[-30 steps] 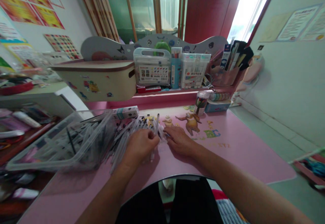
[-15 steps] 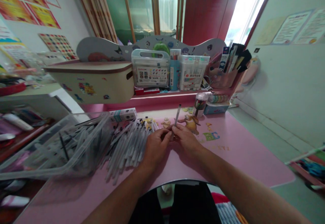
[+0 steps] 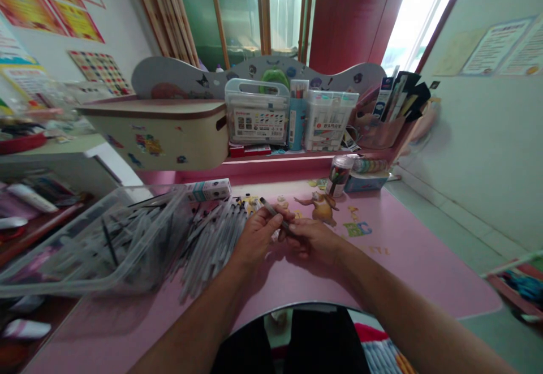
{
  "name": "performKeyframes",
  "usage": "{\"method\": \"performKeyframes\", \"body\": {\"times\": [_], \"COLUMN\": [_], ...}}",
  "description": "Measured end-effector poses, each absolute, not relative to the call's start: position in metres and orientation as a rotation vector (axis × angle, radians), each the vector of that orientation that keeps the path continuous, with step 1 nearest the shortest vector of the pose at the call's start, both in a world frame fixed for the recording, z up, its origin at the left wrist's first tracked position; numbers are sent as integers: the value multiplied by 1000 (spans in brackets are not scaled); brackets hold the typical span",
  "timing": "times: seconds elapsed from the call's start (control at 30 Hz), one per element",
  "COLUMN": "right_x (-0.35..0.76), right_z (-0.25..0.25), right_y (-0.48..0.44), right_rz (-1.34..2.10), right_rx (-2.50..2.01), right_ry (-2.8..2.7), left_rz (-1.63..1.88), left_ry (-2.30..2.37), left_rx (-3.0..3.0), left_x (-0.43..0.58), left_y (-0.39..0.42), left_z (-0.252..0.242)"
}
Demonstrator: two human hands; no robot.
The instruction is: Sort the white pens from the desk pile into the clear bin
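Note:
A slim pen [image 3: 271, 210] with a dark tip end is gripped between both hands over the pink desk. My left hand [image 3: 257, 232] closes its thumb and fingers on the pen's upper part. On the lower end, my right hand [image 3: 311, 238] pinches it, with the fingers curled underneath. The pen slants toward the upper left. Just left of my left hand lies a pile of clear pens [image 3: 212, 238], several with black ends. Beyond the pile, a clear plastic bin [image 3: 127, 275] holds more pens.
A white and teal box [image 3: 207, 190] lies behind the pile. A clear jar of pens [image 3: 339, 176] stands at the desk's back right by a blue box [image 3: 367, 181]. The shelf carries a cream storage box [image 3: 169, 136], marker cases [image 3: 331, 122] and a pink pen holder [image 3: 377, 133].
The pen has swung from nearly upright to slanting up-left. My left hand has shifted its hold to the upper part, and my right hand has turned around the lower end.

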State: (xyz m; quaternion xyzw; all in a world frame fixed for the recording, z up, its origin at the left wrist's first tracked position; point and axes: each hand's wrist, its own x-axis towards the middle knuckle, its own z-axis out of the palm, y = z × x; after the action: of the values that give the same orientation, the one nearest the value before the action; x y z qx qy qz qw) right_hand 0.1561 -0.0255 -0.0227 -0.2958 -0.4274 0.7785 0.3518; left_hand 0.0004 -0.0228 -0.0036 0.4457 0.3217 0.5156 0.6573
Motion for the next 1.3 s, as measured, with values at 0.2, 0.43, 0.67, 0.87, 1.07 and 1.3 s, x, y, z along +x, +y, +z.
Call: {"method": "performKeyframes", "body": {"times": [0.2, 0.43, 0.67, 0.87, 1.07, 1.3], "right_x": [155, 151, 139, 136, 136, 151], "right_z": [-19, -15, -20, -28, -20, -25], "right_y": [-22, -26, -34, -34, -34, -26], "right_rz": [1766, 1260, 852, 742, 859, 1948], "right_rx": [-861, -918, -1066, -1211, -1132, -811], "right_ry": [-1361, -1719, -1840, -1836, -1738, -1194], "left_rz": [1274, 1345, 1389, 1407, 1407, 1240], "left_ry": [797, 853, 1033, 1039, 996, 788], "left_rx": [1018, 1026, 1122, 1120, 1086, 1117], "left_x": [1, 3, 0, 5, 5, -2], "left_y": [-21, -25, -23, -27, -26, -22], "left_z": [-1, 0, -8, -2, -2, 1]}}
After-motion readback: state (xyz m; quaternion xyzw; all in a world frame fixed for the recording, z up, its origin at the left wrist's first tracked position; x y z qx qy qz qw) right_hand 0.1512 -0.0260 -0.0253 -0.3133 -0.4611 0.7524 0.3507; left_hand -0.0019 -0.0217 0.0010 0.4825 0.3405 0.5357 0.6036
